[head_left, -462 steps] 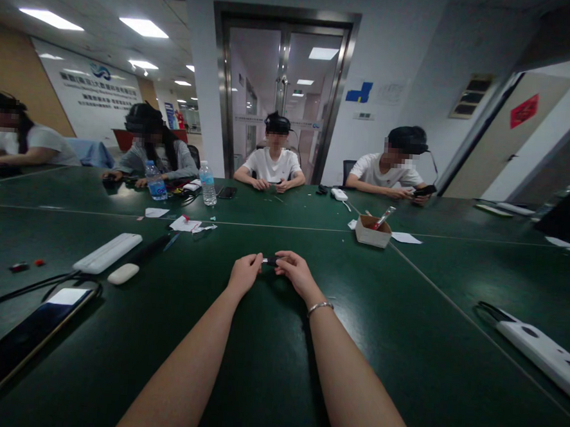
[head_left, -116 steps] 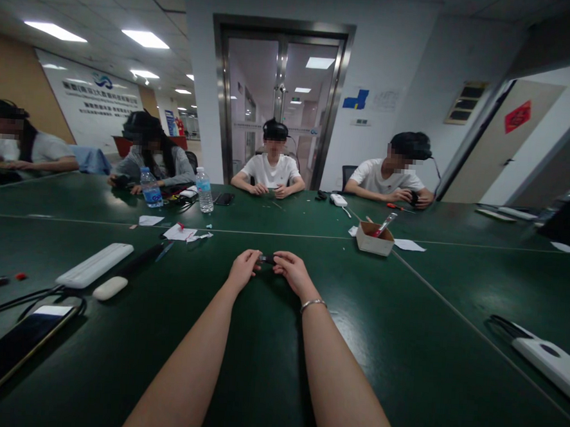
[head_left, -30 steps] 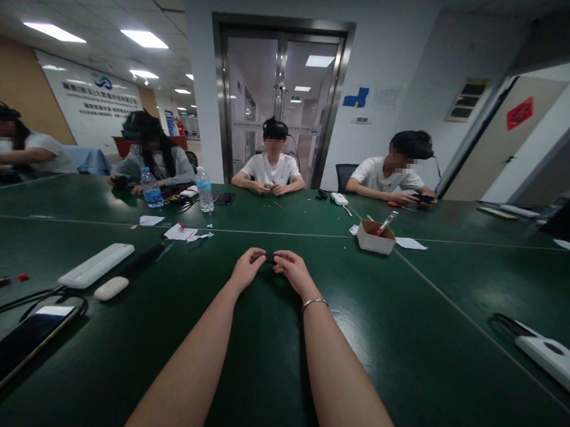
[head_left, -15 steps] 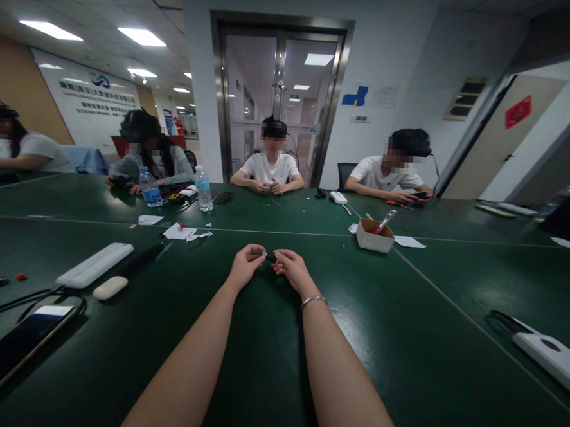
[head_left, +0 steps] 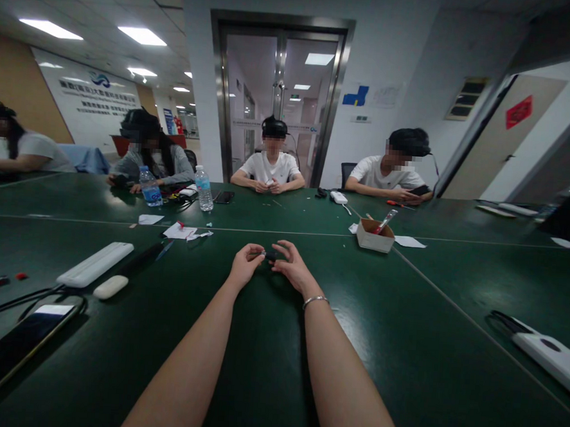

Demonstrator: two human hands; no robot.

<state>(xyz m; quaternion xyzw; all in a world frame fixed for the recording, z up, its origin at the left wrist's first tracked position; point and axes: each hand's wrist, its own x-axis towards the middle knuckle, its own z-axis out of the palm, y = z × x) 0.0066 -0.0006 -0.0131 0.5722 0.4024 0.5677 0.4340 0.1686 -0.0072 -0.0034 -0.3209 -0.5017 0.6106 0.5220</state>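
Observation:
A small black object [head_left: 271,255] with a shiny end is above the green table in the middle of the view; its exact kind is too small to tell. My left hand [head_left: 246,264] pinches the shiny end between thumb and fingertips. On the other side, my right hand [head_left: 294,269], with a silver bangle at its wrist, has its fingers spread around the black end. Its thumb is close beneath the object; whether it touches I cannot tell.
On the green table [head_left: 267,354] to my left lie a phone [head_left: 12,361], a white power strip [head_left: 96,265] and a white oval case [head_left: 110,287]. Ahead stand an open cardboard box [head_left: 375,239] and two bottles. Several people sit across the table. A white device [head_left: 551,352] lies far right.
My right fingers have parted from their pinch on the black end, and the index finger has lifted. The left hand keeps its hold in the same place.

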